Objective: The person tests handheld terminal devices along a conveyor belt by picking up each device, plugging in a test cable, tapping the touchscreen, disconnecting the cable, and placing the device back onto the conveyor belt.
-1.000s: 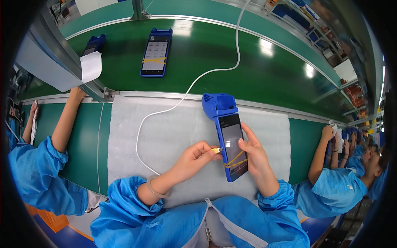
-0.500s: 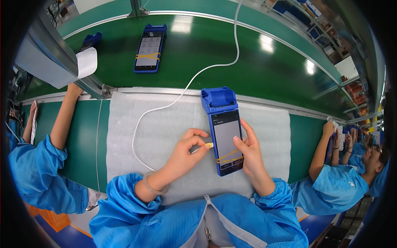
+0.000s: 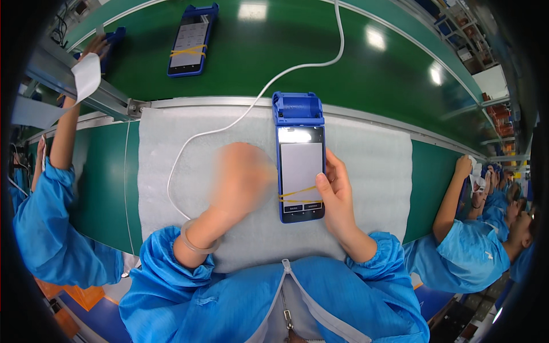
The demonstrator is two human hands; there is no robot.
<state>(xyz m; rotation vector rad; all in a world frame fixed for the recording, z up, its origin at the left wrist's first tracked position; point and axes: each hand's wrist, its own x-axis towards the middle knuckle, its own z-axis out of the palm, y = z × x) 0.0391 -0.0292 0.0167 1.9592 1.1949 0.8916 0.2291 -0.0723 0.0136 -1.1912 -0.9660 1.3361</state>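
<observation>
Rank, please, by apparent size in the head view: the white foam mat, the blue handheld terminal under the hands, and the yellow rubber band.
1. White foam mat
2. Blue handheld terminal
3. Yellow rubber band around the terminal's lower end

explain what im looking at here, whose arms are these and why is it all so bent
The picture comes from a wide fisheye camera worn on a person's head, looking down, which is why straight edges curve. The two blue-sleeved arms from the lower edge are that person's own. The right hand steadies a blue handheld terminal lying on a white foam mat; a yellow rubber band crosses its lower screen. The left hand is blurred beside it, so what it holds cannot be told. A white cable runs across the mat. Beyond lies a green conveyor belt carrying another terminal. Other workers' arms show at both sides.
</observation>
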